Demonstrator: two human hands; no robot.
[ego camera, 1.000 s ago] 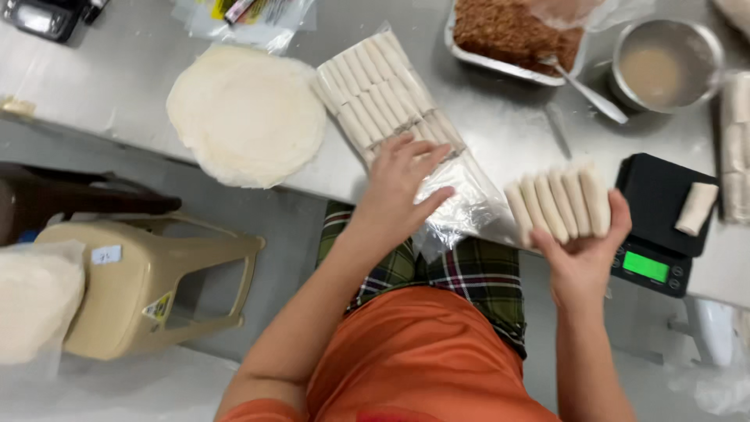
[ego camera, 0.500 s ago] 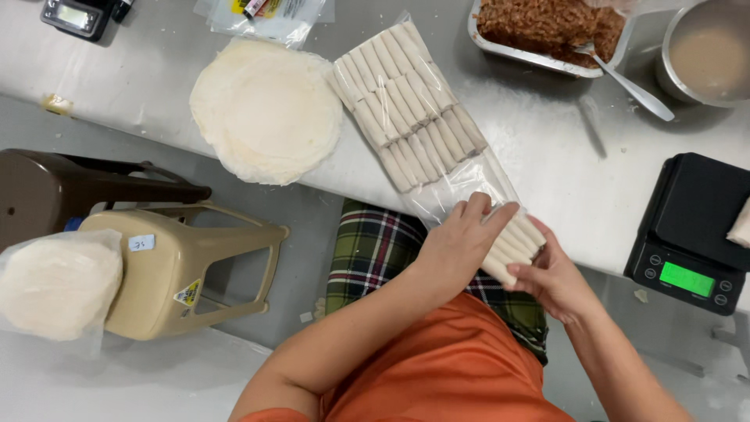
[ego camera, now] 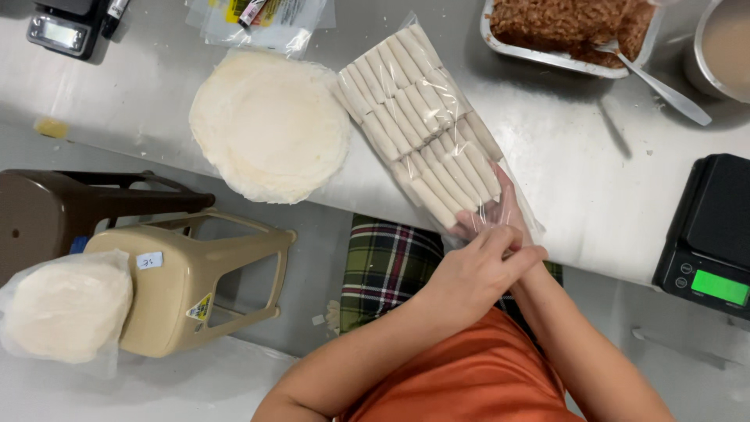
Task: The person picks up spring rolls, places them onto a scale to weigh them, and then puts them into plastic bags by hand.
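Head view: a clear plastic bag packed with pale rolled wraps lies on the steel worktop, its long axis running diagonally from the upper left down to the lower right, its open mouth at the worktop's near edge; the right hand is pushed inside that mouth, seen pink through the film, its fingers extended along the bag's axis toward the rolls and touching the nearest row; whether they are closed on a roll I cannot tell through the plastic; the left hand sits just outside and below the mouth, its fingers curled over the film's edge and the right wrist, pinching the plastic; the rolls thus lie up and to the left of both hands, the right being nearer; left of the bag, just beside it, a round stack of thin white wrappers; above right, well apart, a foil tray of brown filling with a spoon; to the right, a black scale with a green display; nothing lies between hands and rolls but the film; below the worktop, a beige stool and a bagged pale disc.
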